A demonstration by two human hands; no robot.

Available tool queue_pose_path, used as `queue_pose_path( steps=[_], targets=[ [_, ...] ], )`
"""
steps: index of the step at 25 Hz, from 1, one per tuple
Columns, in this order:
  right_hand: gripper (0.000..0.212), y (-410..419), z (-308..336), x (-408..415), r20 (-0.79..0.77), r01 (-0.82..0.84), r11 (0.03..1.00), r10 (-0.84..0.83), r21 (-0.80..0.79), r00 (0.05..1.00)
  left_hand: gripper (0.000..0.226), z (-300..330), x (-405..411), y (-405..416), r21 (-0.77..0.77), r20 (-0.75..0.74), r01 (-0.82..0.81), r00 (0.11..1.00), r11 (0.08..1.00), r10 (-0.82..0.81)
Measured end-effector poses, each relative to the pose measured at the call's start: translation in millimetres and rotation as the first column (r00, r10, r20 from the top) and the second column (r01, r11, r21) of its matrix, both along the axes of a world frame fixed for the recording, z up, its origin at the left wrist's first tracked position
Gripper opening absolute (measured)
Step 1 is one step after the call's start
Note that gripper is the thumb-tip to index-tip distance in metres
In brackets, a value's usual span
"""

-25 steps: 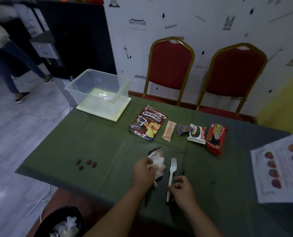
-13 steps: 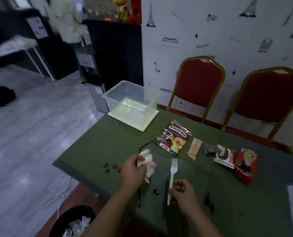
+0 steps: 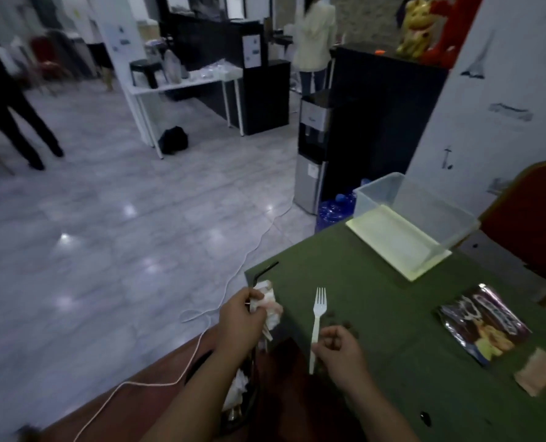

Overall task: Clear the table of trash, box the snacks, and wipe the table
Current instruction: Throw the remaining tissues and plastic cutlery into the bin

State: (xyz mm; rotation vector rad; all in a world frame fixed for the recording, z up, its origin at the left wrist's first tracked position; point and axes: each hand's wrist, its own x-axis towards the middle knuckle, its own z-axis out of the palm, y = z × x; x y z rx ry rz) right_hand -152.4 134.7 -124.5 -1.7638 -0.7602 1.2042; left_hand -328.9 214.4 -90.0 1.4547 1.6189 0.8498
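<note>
The left hand (image 3: 240, 317) has carried the crumpled tissue (image 3: 270, 306) and black straw (image 3: 262, 272) from mid-table out past the table's (image 3: 377, 291) 9 o'clock edge, fingers clenched round both. The bin (image 3: 238, 397) sits directly under it at 6 o'clock, so the drop looks imminent. The right hand (image 3: 340, 352) pinches the white fork (image 3: 318, 317) by its handle, tines toward 12 o'clock. The box (image 3: 405, 218) waits at 1 o'clock. The snack bag (image 3: 485, 323) and wafer (image 3: 536, 374) lie at 3 o'clock, blurred; other snacks are cut off. The bin's rim is mostly hidden by the forearm.
</note>
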Motion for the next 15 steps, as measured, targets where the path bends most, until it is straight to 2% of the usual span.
queue_pose_path(
  steps=[4, 7, 10, 15],
  targets=[
    [0.012, 33, -18, -71, 0.006, -0.151, 0.987, 0.151, -0.056, 0.988, 0.022, -23, -81, 15, -0.073, -0.024, -0.141, 0.99, 0.987, 0.139],
    [0.009, 49, -39, -116, -0.009, -0.206, 0.967, 0.207, -0.148, 0.978, 0.021, -50, -129, 20, -0.148, -0.026, -0.171, 0.985, 0.974, 0.169],
    [0.011, 65, -72, -155, -0.075, -0.237, 0.94, 0.225, -0.247, 0.971, 0.021, -94, -168, 28, -0.199, -0.045, -0.18, 0.984, 0.963, 0.174],
    [0.01, 86, -171, -190, -0.124, -0.211, 0.871, 0.174, -0.443, 0.977, 0.023, -192, -202, 34, -0.313, -0.134, -0.216, 0.974, 0.925, 0.182]
  ],
)
